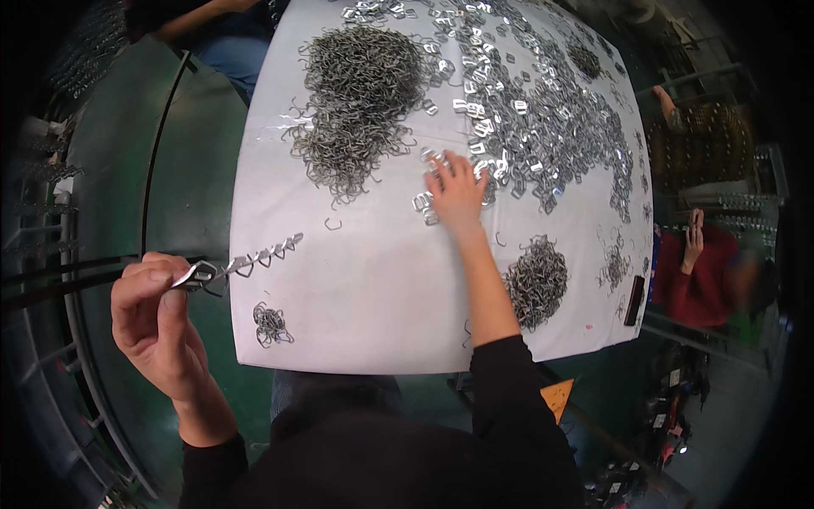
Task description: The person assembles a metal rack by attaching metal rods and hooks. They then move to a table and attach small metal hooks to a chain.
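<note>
My left hand (161,318) is raised off the table's left edge, thumb and fingers pinching a shiny metal buckle (197,276). From it a row of bent wire hooks (261,257) stretches to the right over the white tabletop; how they join is too small to tell. My right hand (458,191) reaches to the middle of the table with fingers spread, at several loose buckles (422,202). Whether its fingertips touch one is unclear. Past it spreads a wide scatter of flat silver buckles (551,127).
A large heap of wire hooks (360,85) lies at the far left of the white table (365,288). Smaller hook piles (538,284) (271,324) lie near the front. A black bar (634,300) rests by the right edge. Other people (708,271) sit along the right side.
</note>
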The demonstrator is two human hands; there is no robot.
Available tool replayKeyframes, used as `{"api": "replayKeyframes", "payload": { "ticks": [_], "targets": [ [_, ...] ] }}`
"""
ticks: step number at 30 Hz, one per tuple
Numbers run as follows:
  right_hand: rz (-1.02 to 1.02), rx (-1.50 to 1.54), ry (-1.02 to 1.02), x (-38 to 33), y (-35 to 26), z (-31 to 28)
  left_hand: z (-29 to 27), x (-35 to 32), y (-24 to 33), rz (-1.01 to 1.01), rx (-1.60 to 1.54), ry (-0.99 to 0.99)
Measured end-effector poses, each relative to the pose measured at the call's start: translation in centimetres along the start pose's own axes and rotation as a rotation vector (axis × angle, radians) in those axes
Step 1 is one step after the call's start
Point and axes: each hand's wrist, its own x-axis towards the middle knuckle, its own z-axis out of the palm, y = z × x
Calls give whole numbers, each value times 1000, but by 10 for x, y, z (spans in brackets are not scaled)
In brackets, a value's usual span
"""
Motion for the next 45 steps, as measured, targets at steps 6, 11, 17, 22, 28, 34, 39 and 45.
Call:
{"api": "replayKeyframes", "payload": {
  "ticks": [6, 11, 17, 22, 28, 34, 39, 45],
  "targets": [
    [95, 28, 38, -81, -42, -26, 4, 2, 0, 14, -81, -68],
    [91, 193, -97, -124, -44, -59, 6, 2, 4, -11, -142, -130],
    [1030, -151, 175, -158, 73, -130, 9, -5, 11, -16, -207, -177],
    [1053, 76, 46, -166, 98, -121, 12, -13, 25, -35, -193, -182],
    [729, 482, 421, -183, 101, -135, 14, -22, 36, -51, -197, -208],
    [455, 511, 439, -183, 95, -149, 16, -26, 34, -60, -208, -223],
    [366, 534, 468, -190, 115, -162, 18, -30, 33, -97, -210, -236],
    [588, 196, 122, -182, 150, -178, 16, -28, 38, -54, -215, -316]
  ]
}}
